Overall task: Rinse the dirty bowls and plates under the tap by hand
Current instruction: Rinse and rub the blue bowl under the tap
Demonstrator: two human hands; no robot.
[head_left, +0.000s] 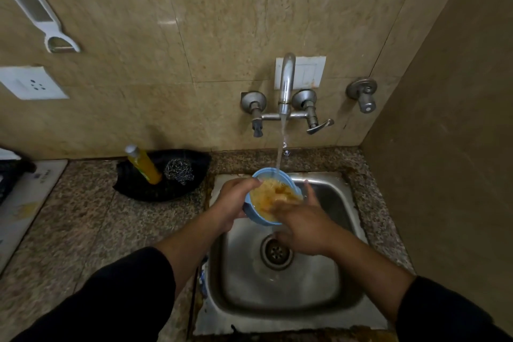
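Blue plastic, the bowl (263, 175) is held above the steel sink (277, 300), tilted toward the person, right under the tap (286, 83). A thin stream of water (281, 144) falls from the spout onto the bowl's far rim. Inside, the bowl is full of cloudy yellow-orange water and residue.

Of the two hands, the left hand (236, 203) grasps the bowl by its left side, thumb hooked over the rim and fingers wrapped beneath. The right hand (302, 228) reaches in from the near side, its fingers laid flat against the inner surface and partly blurred in the murky water, thumb lifted beside the right rim; it grips nothing. Both forearms come out of black sleeves.

Below the bowl lies the round drain (276, 252) in the wet basin. On the speckled granite counter (97, 216) to the left sits a black cloth (155, 189) carrying a yellow bottle (144, 164) and a steel scourer (179, 171) just beside it. A white socket (32, 83) is fixed on the beige tiled wall at far left
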